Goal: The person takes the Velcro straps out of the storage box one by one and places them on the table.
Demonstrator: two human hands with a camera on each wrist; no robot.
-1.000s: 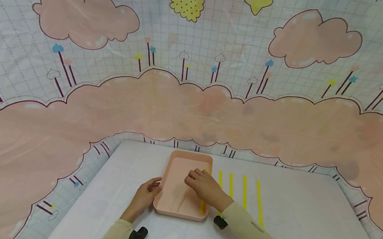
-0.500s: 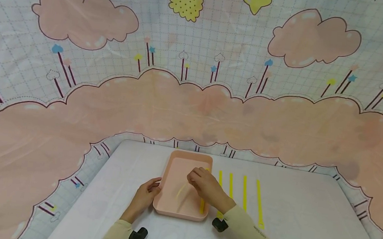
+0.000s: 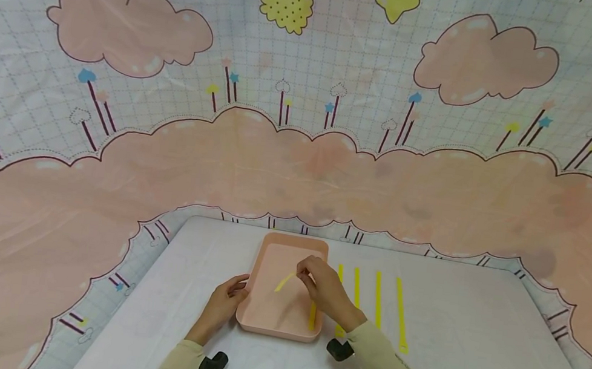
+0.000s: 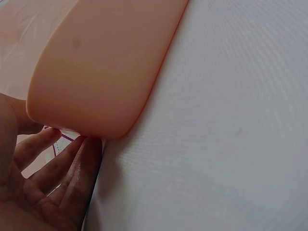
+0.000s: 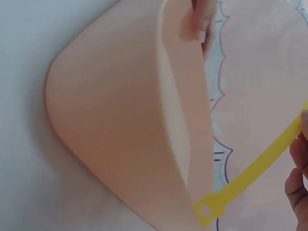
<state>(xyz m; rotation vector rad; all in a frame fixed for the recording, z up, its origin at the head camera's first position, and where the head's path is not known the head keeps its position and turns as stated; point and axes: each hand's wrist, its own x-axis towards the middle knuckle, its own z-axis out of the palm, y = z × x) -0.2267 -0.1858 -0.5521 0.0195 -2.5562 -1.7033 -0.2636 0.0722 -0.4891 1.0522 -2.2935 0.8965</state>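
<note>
In the head view my right hand [image 3: 325, 285] is over the right part of a pink tray [image 3: 258, 320]. Its fingertips pinch one end of a yellow strap [image 3: 285, 282], which slants down to the left above the tray floor. A wider end with a hole shows on this strap [image 5: 255, 168] in the right wrist view. My left hand [image 3: 224, 304] holds the tray's left side, its fingertips against the outer wall [image 4: 91, 96] in the left wrist view. Another yellow strap [image 3: 312, 317] lies inside the tray along the right wall, partly hidden by my right hand.
Right of the tray, several yellow straps [image 3: 379, 297] lie roughly parallel on the white table [image 3: 474, 351]; my right hand and forearm cover parts of some. A patterned cloth [image 3: 297, 172] with clouds and stars hangs behind the table.
My right hand has shifted slightly to the right and tilted, so the pinched strap now shows clearly over the tray. My left hand and the tray stay put.
</note>
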